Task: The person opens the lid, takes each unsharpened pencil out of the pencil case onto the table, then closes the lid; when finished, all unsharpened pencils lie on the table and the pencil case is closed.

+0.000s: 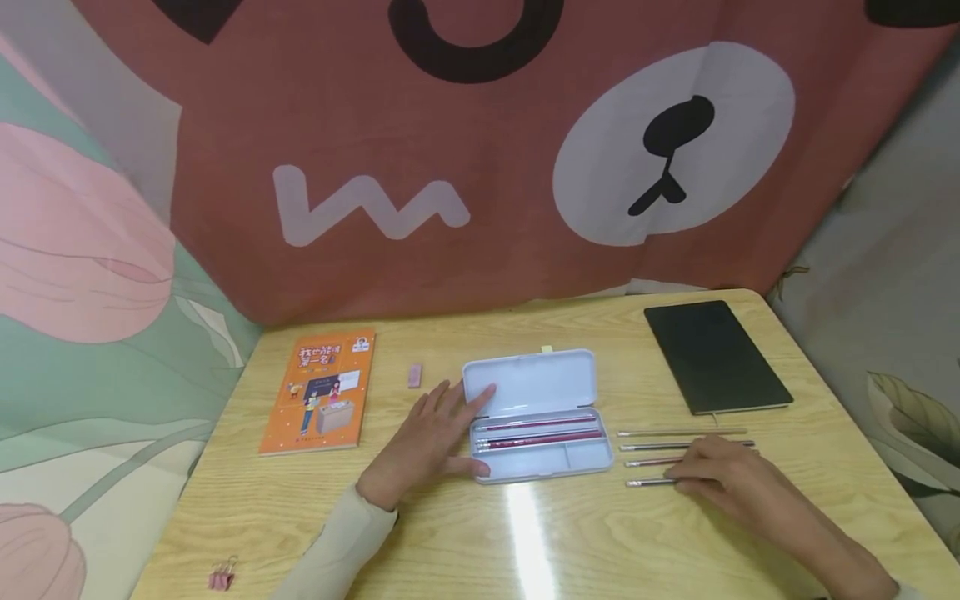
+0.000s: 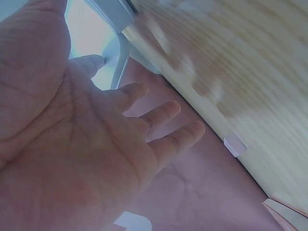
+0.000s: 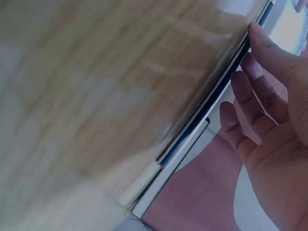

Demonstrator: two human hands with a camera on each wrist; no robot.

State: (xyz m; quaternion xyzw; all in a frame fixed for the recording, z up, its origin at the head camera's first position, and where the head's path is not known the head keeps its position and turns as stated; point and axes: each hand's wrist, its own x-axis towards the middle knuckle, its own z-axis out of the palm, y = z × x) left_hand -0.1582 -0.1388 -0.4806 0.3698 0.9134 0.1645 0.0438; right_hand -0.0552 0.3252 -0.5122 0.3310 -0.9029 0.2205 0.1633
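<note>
A pale blue-white pencil case (image 1: 517, 473) stands with its lid raised, several pencils (image 1: 542, 439) in its long compartments. My left hand (image 1: 416, 446) touches its left side, thumb at the near corner and forefinger along the lid. In the left wrist view, that hand (image 2: 82, 125) has extended fingers. To the right of the case lie a light pencil (image 1: 637, 433), a dark pencil (image 1: 648, 447) and a reddish pencil (image 1: 648, 462). With thumb and forefinger, my right hand (image 1: 738, 487) pinches the nearest pencil (image 1: 643, 482). The right wrist view shows its other fingers loosely bent.
An orange book (image 1: 348, 417) lies at the left, and a pink eraser (image 1: 415, 375) sits between it and the case. At the back right is a black notebook (image 1: 712, 358). A pink binder clip (image 1: 222, 575) rests near the front left. Printed cloth (image 1: 375, 275) hangs behind the table.
</note>
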